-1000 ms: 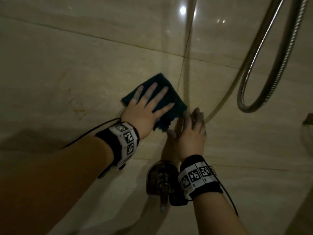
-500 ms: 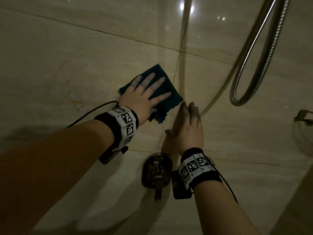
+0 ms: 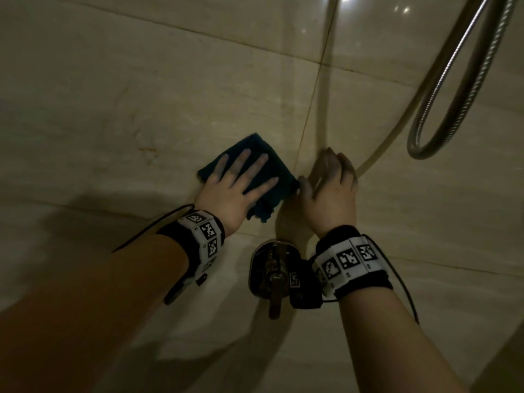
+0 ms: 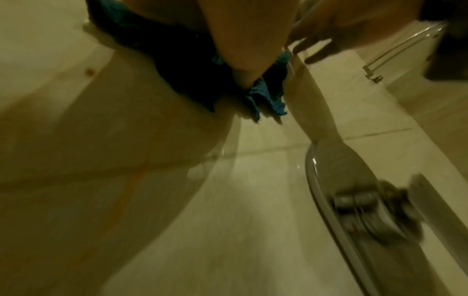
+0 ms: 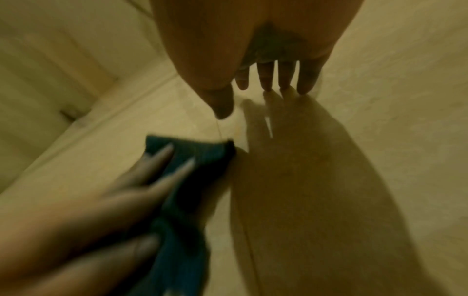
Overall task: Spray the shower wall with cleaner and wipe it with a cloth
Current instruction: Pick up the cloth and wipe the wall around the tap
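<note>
left hand (image 3: 235, 185) is pressing the cloth (image 3: 272, 171) flat-fingered at frame centre for wiping contact on the shower wall (image 3: 113, 95), while the right hand (image 3: 330, 188), open and empty, is bracing just beside it.

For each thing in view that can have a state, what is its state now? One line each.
Dark teal folded cloth: pressed flat on the wall.
Left hand: fingers straight, spread on the cloth.
Right hand: fingers straight, resting on the beige tiled wall, holding nothing.
Metal shower hose: hanging in a loop.

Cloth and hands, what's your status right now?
Left hand flat on cloth, pressing it to wall. Right hand open on tile. Faucet handle below.
</note>
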`<state>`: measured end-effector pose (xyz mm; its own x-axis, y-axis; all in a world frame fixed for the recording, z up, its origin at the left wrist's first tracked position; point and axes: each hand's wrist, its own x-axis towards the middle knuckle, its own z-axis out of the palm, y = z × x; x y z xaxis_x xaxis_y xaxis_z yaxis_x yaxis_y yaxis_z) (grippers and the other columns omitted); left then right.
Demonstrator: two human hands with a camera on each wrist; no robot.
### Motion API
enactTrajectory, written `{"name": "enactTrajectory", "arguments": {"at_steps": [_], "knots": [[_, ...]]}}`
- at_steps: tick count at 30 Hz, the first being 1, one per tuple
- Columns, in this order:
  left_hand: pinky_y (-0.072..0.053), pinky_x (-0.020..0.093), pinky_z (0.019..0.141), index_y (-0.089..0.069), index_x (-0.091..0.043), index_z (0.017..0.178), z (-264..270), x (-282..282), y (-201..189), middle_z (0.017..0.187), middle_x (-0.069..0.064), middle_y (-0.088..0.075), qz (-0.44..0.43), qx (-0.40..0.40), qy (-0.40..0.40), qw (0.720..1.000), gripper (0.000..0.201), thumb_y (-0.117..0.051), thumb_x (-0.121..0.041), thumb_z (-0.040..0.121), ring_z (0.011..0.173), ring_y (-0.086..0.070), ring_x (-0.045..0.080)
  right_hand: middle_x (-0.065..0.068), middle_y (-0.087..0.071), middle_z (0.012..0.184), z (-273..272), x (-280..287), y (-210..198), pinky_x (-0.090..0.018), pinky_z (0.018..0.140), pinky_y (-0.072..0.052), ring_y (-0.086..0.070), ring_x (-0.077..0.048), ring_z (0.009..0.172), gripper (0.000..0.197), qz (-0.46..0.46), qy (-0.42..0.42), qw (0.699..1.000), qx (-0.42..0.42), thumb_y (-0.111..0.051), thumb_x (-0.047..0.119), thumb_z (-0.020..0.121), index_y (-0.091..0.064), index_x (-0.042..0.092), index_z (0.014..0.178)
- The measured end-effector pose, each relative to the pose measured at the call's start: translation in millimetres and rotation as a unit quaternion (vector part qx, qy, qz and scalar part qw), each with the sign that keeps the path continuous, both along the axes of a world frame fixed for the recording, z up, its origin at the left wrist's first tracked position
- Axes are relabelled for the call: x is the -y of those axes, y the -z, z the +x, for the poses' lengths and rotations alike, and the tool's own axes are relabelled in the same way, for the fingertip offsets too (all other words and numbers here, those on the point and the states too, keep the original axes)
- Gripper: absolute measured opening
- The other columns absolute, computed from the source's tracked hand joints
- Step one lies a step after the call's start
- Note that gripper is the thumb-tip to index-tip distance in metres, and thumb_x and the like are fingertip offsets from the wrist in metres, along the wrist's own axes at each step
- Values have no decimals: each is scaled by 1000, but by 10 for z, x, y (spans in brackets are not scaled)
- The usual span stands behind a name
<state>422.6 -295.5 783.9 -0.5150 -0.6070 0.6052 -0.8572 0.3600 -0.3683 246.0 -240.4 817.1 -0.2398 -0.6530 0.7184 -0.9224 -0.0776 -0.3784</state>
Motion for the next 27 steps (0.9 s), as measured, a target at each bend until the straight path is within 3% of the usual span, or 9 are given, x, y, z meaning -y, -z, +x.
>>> {"name": "enactTrajectory", "arguments": {"at_steps": [2, 4, 5, 9, 11, 13, 19, 23, 27], "knots": [[19, 46, 110, 12, -38, 146, 59, -16, 102, 156, 0, 22, -4, 10, 7, 1000, 84, -51, -39, 91, 143, 15, 32, -7, -11, 158, -9, 9, -40, -38, 118, -21, -12, -28, 145, 70, 5, 3, 1000, -11, -50, 28, 94, -12, 17, 151], [8, 47, 113, -11, -34, 146, 115, -23, 165, 155, 1, -3, -12, 18, 13, 1000, 85, -66, -37, 81, 143, 1, 31, -6, -4, 159, -36, 32, -25, -39, 120, -17, -4, -27, 147, 73, 21, 2, 999, -32, -49, 16, 91, -8, 18, 152], [6, 46, 113, -14, -34, 145, 139, -11, 178, 154, 1, -7, -21, 20, 12, 1000, 84, -67, -37, 80, 142, -4, 30, -5, -1, 160, -47, 42, 0, -37, 121, -13, 0, -26, 148, 75, 25, -3, 999, -38, -49, 11, 90, -7, 17, 152], [20, 44, 110, -3, -38, 148, 168, -19, -5, 158, -1, 12, -25, 56, 18, 998, 68, -44, -38, 93, 142, 4, 30, -3, -2, 161, -81, 79, 114, -23, 117, -3, 1, -21, 149, 74, -16, -13, 999, -46, -47, 5, 89, -9, 16, 152], [27, 46, 105, 10, -41, 147, 114, 6, -125, 144, -2, 35, -14, 77, 8, 997, 64, -32, -39, 99, 144, 18, 30, -1, -2, 161, -106, 88, 130, -18, 113, -3, 0, -19, 149, 75, -20, -18, 999, -43, -47, 2, 89, -8, 16, 152], [26, 47, 104, 16, -41, 146, 11, 15, -250, 137, -3, 44, -18, 76, 16, 997, 62, -27, -39, 101, 144, 24, 29, 0, -3, 161, -148, 89, 140, -15, 111, -3, -3, -17, 149, 79, -13, -28, 999, -29, -49, -2, 88, -6, 16, 152], [21, 48, 111, 10, -39, 148, -313, -20, -548, 155, 2, 29, -16, 77, 46, 996, 61, -28, -38, 101, 144, 25, 30, -2, -21, 158, -223, 7, 100, -25, 113, -26, -27, -15, 143, 84, -24, -73, 995, 56, -54, 2, 88, -4, 25, 152], [14, 49, 115, 9, -37, 148, -508, -57, -660, 156, 5, 27, -19, 63, 60, 996, 61, -29, -36, 101, 144, 23, 32, -4, -23, 157, -219, 27, 88, -24, 115, -27, -27, -17, 144, 82, -41, -91, 993, 58, -50, -1, 88, -4, 20, 152], [18, 48, 113, 9, -37, 148, -446, -62, -466, 156, 3, 27, -21, 52, 46, 997, 66, -35, -34, 100, 144, 23, 31, -5, -21, 158, -203, 11, 93, -32, 117, -29, -25, -18, 145, 82, -32, -94, 993, 56, -51, 1, 87, -4, 20, 152]]}}
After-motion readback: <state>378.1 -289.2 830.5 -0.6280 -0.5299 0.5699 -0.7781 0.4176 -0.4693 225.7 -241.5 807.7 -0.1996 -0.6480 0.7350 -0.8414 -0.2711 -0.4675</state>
